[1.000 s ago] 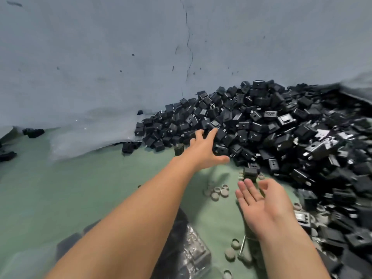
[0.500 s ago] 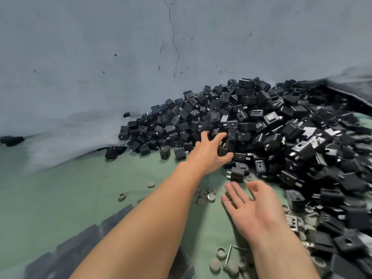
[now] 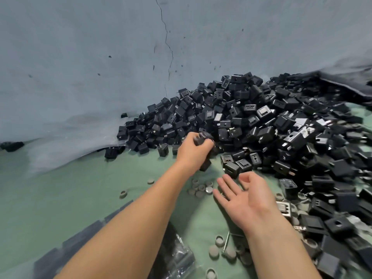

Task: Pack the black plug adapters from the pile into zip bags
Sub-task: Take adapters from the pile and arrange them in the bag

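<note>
At the far left a stray black piece (image 3: 12, 146), too blurred to name, lies where the grey sheet (image 3: 80, 77) meets the green surface (image 3: 60, 188). Along the bottom edge a clear zip bag (image 3: 181, 256) with dark contents lies on the green, partly hidden under the left forearm; what exactly fills it cannot be made out. The left hand (image 3: 193, 152) reaches to the near edge of the pile (image 3: 261, 127), its fingers curled round a few black plug adapters (image 3: 203, 136), with another adapter showing just under the palm. A cluster of round grey caps (image 3: 199, 190) sits on the green between the two hands, and more caps lie near the bottom beside a screw (image 3: 226, 241). The right hand (image 3: 245, 196) hovers palm up just beside the front of the heap, fingers spread and relaxed, holding nothing. The heap itself banks up against the sheet and spreads across the whole right side, the adapters lying at every angle, some showing metal prongs and slotted faces. Near the right forearm a few shiny metal parts (image 3: 283, 206) lie mixed in among the black pieces and caps.
</note>
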`<state>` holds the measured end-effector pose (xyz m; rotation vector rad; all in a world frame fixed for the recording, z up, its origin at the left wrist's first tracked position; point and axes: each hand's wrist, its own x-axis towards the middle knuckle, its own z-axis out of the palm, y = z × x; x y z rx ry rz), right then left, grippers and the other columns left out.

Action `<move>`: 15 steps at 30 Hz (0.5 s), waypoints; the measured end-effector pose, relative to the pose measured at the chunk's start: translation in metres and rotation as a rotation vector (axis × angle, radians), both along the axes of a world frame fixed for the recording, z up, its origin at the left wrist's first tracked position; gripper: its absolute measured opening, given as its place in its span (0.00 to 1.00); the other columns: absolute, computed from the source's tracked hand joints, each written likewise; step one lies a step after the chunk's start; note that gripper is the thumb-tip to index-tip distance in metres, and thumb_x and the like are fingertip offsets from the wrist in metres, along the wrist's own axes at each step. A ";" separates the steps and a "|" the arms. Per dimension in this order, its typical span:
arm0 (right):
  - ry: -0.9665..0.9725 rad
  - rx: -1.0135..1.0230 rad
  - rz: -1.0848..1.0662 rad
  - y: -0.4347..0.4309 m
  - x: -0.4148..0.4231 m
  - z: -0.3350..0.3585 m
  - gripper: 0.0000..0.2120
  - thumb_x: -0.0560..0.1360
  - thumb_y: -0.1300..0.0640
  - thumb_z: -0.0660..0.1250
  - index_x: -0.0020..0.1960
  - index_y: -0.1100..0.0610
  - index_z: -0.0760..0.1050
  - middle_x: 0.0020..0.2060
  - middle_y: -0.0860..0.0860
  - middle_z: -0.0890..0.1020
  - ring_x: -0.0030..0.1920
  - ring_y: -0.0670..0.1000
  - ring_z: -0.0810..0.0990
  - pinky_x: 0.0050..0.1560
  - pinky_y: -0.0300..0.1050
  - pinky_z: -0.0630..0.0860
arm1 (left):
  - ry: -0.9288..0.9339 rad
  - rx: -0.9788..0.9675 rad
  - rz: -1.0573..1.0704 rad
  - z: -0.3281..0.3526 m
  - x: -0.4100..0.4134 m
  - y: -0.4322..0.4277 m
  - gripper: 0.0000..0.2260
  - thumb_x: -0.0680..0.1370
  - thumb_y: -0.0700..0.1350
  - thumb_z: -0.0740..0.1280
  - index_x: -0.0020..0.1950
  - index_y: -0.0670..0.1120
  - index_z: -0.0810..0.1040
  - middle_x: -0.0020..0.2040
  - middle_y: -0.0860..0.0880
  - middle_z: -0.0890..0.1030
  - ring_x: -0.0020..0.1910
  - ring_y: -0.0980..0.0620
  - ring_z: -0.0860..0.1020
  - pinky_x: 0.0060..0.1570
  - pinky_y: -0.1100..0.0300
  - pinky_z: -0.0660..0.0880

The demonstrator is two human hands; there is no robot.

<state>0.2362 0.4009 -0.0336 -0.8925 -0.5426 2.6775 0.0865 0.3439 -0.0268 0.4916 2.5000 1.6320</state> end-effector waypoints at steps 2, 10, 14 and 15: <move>-0.003 -0.019 0.046 -0.008 -0.001 0.004 0.20 0.81 0.60 0.54 0.73 0.62 0.65 0.67 0.62 0.74 0.67 0.60 0.75 0.71 0.59 0.68 | -0.421 0.310 -0.046 0.018 -0.001 -0.016 0.10 0.75 0.51 0.70 0.50 0.47 0.74 0.41 0.45 0.83 0.35 0.49 0.80 0.35 0.57 0.78; 0.175 0.017 0.227 -0.067 -0.011 0.030 0.22 0.81 0.50 0.55 0.73 0.53 0.66 0.62 0.59 0.77 0.60 0.59 0.79 0.64 0.65 0.71 | -0.590 0.575 -0.142 0.058 0.048 -0.101 0.10 0.77 0.49 0.69 0.49 0.44 0.74 0.37 0.44 0.79 0.28 0.50 0.77 0.27 0.61 0.74; 0.267 -0.021 0.276 -0.106 -0.015 0.038 0.25 0.79 0.45 0.53 0.64 0.58 0.78 0.62 0.60 0.81 0.60 0.60 0.81 0.61 0.56 0.74 | -0.011 0.264 0.055 0.043 0.084 -0.118 0.06 0.76 0.51 0.70 0.49 0.52 0.76 0.40 0.53 0.81 0.36 0.57 0.79 0.37 0.61 0.77; 0.255 -0.044 0.269 -0.113 -0.015 0.039 0.25 0.78 0.45 0.54 0.64 0.57 0.79 0.61 0.59 0.82 0.58 0.58 0.82 0.59 0.53 0.75 | 0.046 0.287 0.058 0.038 0.092 -0.121 0.05 0.75 0.52 0.70 0.48 0.54 0.77 0.39 0.55 0.81 0.37 0.59 0.79 0.39 0.62 0.77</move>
